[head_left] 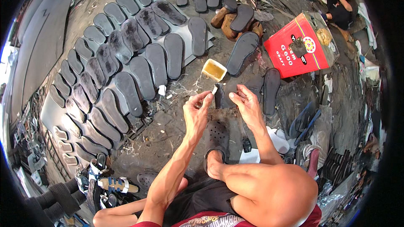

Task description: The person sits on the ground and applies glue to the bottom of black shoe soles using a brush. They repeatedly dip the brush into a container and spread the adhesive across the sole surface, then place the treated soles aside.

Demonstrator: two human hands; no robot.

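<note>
My left hand (197,110), in front of me, is closed in a pinch on a small pale stick-like piece (215,89), possibly a spreader. Thumb and fingers of my right hand (248,104) close at the edge of a dark flat piece (229,89) that looks like a shoe sole. Between the hands there is another dark piece (219,99), partly hidden. Just beyond them sits a white square tub (214,69) with yellowish glue-like stuff in it. A dark sole (243,53) lies past the tub, and another sole (271,91) is right of my right hand.
Several dark soles (129,92) lie in rows on a grey sheet (191,38) at the left. A red can (294,50) stands far right, near brown shoe lasts (229,27). Sandals (113,185) are at lower left. Another person (336,2) sits at the far right.
</note>
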